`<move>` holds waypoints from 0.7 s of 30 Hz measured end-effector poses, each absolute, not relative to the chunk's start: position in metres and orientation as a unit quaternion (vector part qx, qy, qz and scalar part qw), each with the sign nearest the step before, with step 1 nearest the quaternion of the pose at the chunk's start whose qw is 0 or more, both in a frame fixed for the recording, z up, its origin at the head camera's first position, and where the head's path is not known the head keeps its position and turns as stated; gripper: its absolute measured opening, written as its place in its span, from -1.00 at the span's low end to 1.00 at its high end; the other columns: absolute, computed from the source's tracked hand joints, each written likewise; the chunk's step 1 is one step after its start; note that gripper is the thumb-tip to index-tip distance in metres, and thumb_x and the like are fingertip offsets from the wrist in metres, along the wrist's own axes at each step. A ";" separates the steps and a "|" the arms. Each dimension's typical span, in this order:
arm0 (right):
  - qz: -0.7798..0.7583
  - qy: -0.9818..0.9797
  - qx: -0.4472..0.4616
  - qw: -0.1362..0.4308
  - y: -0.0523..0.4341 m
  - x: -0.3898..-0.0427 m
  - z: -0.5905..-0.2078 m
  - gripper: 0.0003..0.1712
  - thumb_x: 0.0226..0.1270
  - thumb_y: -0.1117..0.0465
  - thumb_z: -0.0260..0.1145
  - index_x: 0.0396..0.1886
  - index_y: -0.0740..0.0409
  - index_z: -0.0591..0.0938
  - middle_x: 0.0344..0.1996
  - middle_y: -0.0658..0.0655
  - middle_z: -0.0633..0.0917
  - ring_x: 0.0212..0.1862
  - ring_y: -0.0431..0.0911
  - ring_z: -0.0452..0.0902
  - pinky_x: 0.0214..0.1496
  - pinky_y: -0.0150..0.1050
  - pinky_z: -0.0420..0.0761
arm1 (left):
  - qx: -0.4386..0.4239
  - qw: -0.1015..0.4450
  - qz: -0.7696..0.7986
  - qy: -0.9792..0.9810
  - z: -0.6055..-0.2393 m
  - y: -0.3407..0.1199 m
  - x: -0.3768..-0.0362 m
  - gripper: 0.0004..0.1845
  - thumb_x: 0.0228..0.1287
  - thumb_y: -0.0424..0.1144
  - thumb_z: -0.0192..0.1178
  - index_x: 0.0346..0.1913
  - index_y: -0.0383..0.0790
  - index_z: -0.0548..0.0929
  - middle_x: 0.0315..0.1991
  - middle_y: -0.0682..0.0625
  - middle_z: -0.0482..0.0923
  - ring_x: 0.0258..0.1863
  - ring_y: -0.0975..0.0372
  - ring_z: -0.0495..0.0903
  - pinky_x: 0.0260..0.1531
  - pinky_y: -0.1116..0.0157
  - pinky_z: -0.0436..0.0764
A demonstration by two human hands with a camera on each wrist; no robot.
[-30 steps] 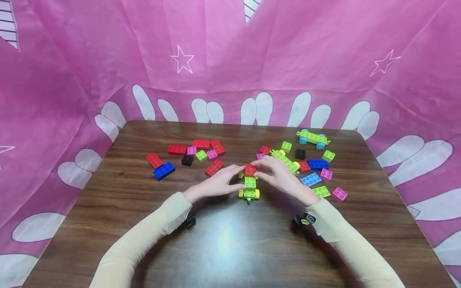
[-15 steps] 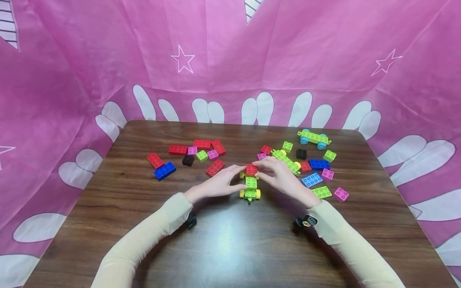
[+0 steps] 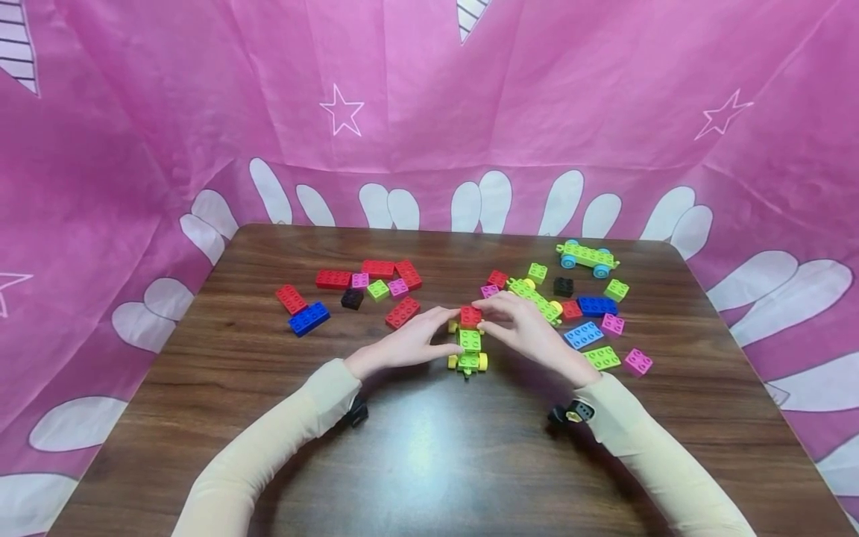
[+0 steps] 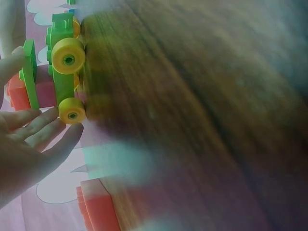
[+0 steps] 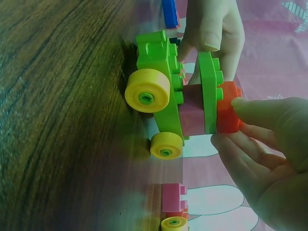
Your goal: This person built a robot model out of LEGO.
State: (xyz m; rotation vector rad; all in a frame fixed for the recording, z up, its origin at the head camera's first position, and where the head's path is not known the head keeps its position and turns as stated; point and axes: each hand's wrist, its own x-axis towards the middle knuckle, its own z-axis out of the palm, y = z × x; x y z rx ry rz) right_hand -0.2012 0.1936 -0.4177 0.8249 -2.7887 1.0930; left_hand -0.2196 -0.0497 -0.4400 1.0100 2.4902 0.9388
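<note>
Here the left hand (image 3: 407,344) steadies the green wheeled car (image 3: 468,350) near the middle of the counter (image 3: 429,447), its fingers loosely bent along the car's side. The right hand (image 3: 530,332) pinches the red brick (image 3: 470,316) on top of the car. If the push comes crooked, I think the car can roll away on its yellow wheels (image 5: 147,90), or the brick sits tilted. Loose bricks (image 3: 590,335) lie just beside.

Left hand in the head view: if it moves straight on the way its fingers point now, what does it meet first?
The left hand points rightward at the green wheeled car, fingertips apparently already touching it; beyond it is the right hand.
</note>
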 end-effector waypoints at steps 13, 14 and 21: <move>0.350 -0.900 0.260 0.015 0.195 -0.202 -0.418 -0.54 0.26 0.19 0.44 0.16 0.10 0.64 0.04 0.13 0.71 0.06 0.00 0.70 0.10 -0.04 0.70 | 0.344 0.152 0.339 0.862 -0.436 -0.048 -0.219 -0.21 0.34 0.05 0.25 0.50 -0.21 0.23 0.41 -0.17 0.36 0.40 0.05 0.40 0.38 0.04 0.44; 0.350 -0.900 0.261 0.015 0.195 -0.202 -0.418 -0.55 0.26 0.19 0.44 0.16 0.11 0.64 0.04 0.14 0.71 0.06 0.00 0.70 0.11 -0.04 0.70 | 0.343 0.153 0.339 0.863 -0.436 -0.048 -0.219 -0.21 0.33 0.05 0.25 0.49 -0.21 0.23 0.41 -0.16 0.37 0.40 0.05 0.40 0.38 0.04 0.44; 0.349 -0.899 0.265 0.015 0.194 -0.204 -0.418 -0.58 0.27 0.16 0.44 0.12 0.08 0.65 0.01 0.08 0.72 0.04 -0.05 0.71 0.10 -0.09 0.70 | 0.338 0.158 0.338 0.864 -0.436 -0.048 -0.219 -0.21 0.33 0.06 0.25 0.49 -0.21 0.24 0.41 -0.16 0.36 0.40 0.05 0.39 0.39 0.04 0.43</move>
